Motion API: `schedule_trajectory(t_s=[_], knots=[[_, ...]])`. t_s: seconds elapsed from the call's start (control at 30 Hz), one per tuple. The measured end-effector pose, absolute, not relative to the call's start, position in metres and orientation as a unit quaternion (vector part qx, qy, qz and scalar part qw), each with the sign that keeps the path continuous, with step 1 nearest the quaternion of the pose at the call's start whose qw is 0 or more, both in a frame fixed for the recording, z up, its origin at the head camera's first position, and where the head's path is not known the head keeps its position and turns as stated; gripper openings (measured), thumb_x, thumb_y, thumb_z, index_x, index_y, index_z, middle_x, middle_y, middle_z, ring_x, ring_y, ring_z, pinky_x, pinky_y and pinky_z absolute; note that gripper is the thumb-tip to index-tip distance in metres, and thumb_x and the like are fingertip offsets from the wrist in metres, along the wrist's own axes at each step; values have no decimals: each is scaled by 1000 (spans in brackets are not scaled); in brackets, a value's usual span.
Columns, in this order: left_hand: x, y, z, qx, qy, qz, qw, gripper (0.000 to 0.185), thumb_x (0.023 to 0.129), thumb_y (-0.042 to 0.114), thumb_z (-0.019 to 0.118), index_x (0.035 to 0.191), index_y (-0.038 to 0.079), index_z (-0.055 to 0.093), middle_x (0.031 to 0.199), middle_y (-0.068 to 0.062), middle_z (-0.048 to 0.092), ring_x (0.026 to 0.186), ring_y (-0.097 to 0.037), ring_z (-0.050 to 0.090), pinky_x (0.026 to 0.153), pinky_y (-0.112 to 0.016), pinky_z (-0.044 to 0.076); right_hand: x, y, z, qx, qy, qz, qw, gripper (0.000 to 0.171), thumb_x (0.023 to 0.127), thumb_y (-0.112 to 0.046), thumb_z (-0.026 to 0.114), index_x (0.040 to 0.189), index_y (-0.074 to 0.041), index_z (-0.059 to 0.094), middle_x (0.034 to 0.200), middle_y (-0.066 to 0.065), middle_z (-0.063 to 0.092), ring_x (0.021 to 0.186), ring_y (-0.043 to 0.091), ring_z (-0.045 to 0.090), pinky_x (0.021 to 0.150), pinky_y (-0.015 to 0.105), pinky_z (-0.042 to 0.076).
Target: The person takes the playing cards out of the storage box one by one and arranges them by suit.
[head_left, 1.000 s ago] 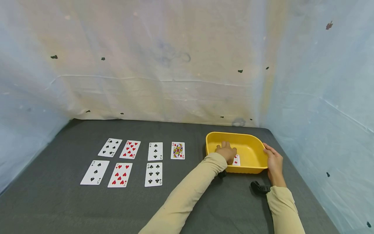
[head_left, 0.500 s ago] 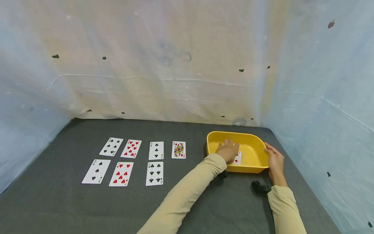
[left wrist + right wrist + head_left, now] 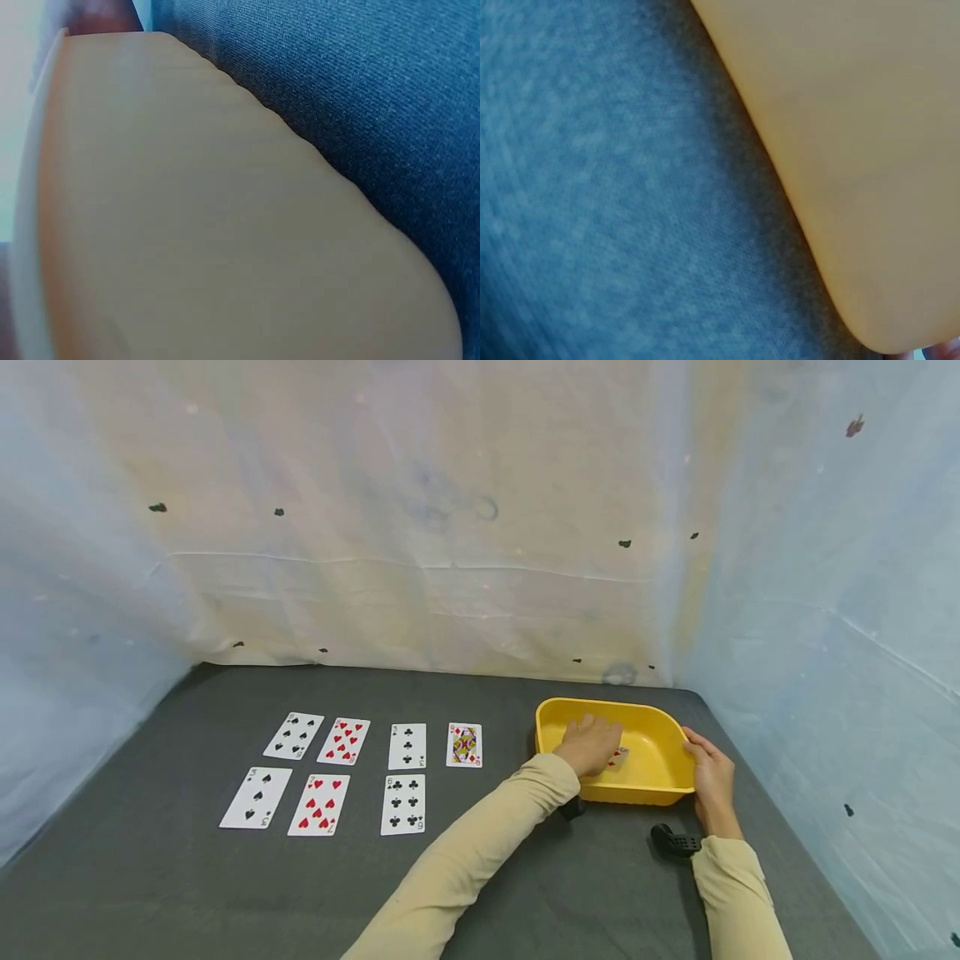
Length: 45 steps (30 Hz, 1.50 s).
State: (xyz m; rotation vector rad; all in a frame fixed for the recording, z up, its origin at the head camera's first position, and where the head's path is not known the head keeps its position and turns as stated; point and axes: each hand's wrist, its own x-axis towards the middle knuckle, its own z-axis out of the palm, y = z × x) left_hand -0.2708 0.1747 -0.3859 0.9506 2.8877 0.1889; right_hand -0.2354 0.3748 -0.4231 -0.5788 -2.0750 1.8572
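Since a second ago, the left hand point(image 3: 592, 745) has lifted the red card point(image 3: 619, 757) off the floor of the yellow tray point(image 3: 660, 777); the card now tilts under its curled fingers, pinched at one edge, near the tray's left wall. The right hand point(image 3: 711, 774) rests against the tray's right rim, its fingers curled round it. On the dark table point(image 3: 187, 877), seven cards point(image 3: 408, 747) lie face up in two rows, well left of the tray.
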Motion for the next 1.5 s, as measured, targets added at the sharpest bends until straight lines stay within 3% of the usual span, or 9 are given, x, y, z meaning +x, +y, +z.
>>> schedule_trajectory(t_s=[0.23,0.43,0.67,0.87,1.0,1.23,1.5], knots=[[-264,167,-376,322,944,64,10,22,100,17,54,121,24,51,116,4,52,97,-16,40,81,-33,33,-237,376,-425,-209,-728,636,149,43,102,-26,49,141,-8,51,145,5,46,112,11,50,75,12,45],[-261,161,-371,335,940,57,-30,24,100,20,53,124,23,51,114,5,52,92,-15,42,74,-30,34,-237,375,-425,-211,-724,639,154,42,102,-24,50,140,-7,52,139,3,51,98,3,53,70,10,46],[-255,148,-358,347,932,88,-62,29,96,17,62,122,22,52,114,4,54,94,-15,50,79,-30,40,-236,375,-424,-203,-728,638,147,43,103,-26,48,142,-7,49,143,6,47,100,4,52,72,10,45],[-255,134,-351,367,913,139,-112,20,95,13,62,113,17,56,103,2,58,80,-12,52,67,-23,40,-236,376,-425,-201,-726,641,146,44,102,-26,49,142,-7,50,140,5,48,93,1,53,71,11,46],[-255,126,-348,373,900,199,-110,16,97,9,59,112,14,57,99,0,58,77,-9,52,63,-18,40,-236,376,-426,-202,-722,644,149,44,102,-26,50,141,-7,50,135,2,51,92,1,54,70,11,47],[-257,111,-346,381,860,324,-98,10,96,2,58,105,5,58,95,-5,60,83,-11,56,68,-14,42,-235,376,-425,-199,-726,641,148,44,102,-25,49,142,-6,49,135,3,51,93,1,54,71,11,47],[-258,91,-347,336,837,424,-81,8,95,5,62,101,7,58,91,-2,60,80,-10,56,65,-16,44,-235,376,-424,-205,-742,621,146,45,103,-26,47,143,-6,48,143,7,46,95,2,52,71,11,46]])
